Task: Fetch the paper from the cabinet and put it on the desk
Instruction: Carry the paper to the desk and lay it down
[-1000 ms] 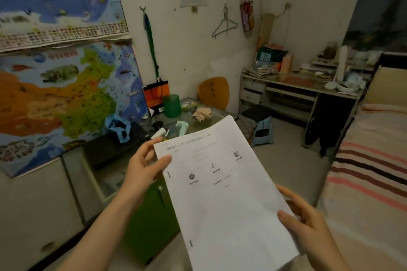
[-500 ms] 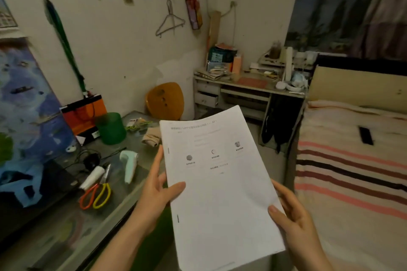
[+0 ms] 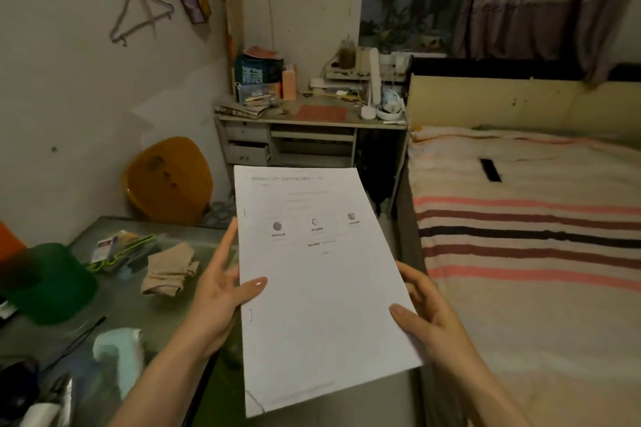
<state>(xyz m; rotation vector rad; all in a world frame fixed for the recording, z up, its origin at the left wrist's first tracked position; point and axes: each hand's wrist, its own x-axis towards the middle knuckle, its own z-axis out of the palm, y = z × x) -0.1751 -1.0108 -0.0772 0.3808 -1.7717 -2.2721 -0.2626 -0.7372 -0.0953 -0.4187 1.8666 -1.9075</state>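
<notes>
A stapled white paper [image 3: 322,288] with faint print and three small round marks is held flat in front of me. My left hand [image 3: 222,291] grips its left edge, thumb on top. Its right edge rests in my right hand [image 3: 421,312], thumb also on top. Straight ahead against the far wall stands the grey desk [image 3: 312,120] with drawers, its top crowded with boxes and a lamp. The cabinet [image 3: 145,288] is low at my left, glass-topped, and the paper's left part hangs beside its corner.
A bed [image 3: 527,236] with a striped blanket fills the right side. On the cabinet top lie a green cup [image 3: 48,281], a beige cloth [image 3: 170,269] and a pale device [image 3: 119,354]. An orange stool [image 3: 170,180] leans on the wall; a narrow floor strip leads to the desk.
My view has swung right, away from the wall maps, so the desk is now centred ahead. Both hands have kept hold of the paper throughout.
</notes>
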